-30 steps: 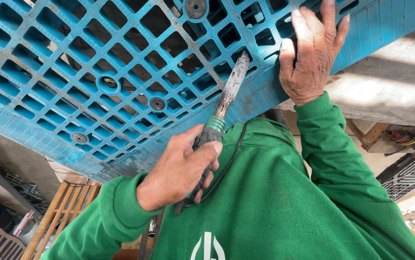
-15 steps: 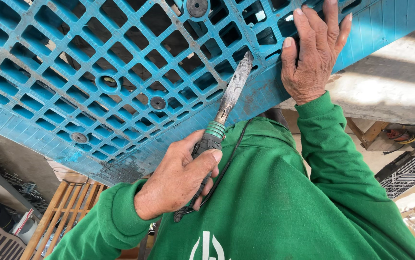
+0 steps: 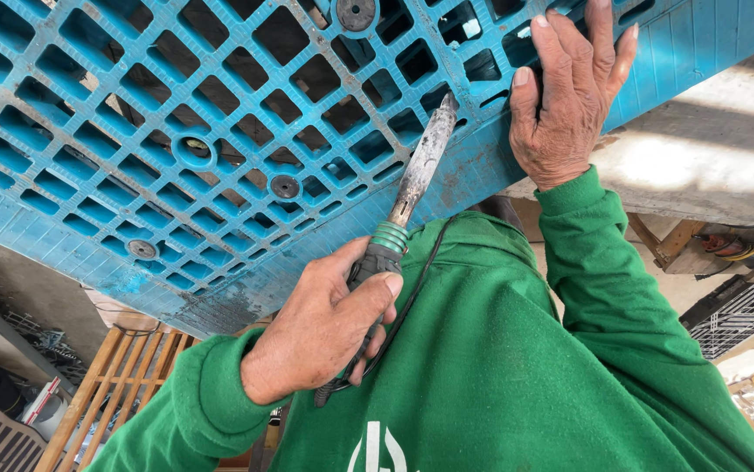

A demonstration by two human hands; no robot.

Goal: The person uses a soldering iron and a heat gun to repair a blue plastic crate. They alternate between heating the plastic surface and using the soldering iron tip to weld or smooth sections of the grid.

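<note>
A large blue plastic grid pallet (image 3: pixel 709 44) fills the upper view, tilted in front of me. My left hand (image 3: pixel 320 328) grips the black handle of a soldering iron (image 3: pixel 420 166) with a green ribbed collar. Its worn metal tip touches a pallet rib close to the solid edge band. A black cord (image 3: pixel 412 297) runs down from the handle over my green hoodie. My right hand (image 3: pixel 569 114) lies flat on the pallet's edge, fingers spread upward, just right of the tip.
A grey concrete slab (image 3: pixel 709 166) lies at right behind the pallet. Below it are a wooden support, a red-and-yellow tool (image 3: pixel 726 245) and a black wire grate (image 3: pixel 735 315). A slatted wooden frame (image 3: pixel 123 376) stands at bottom left beside clutter.
My left hand has shifted slightly down and left with the handle. The iron's tip stays on the same pallet rib. My right hand has not moved.
</note>
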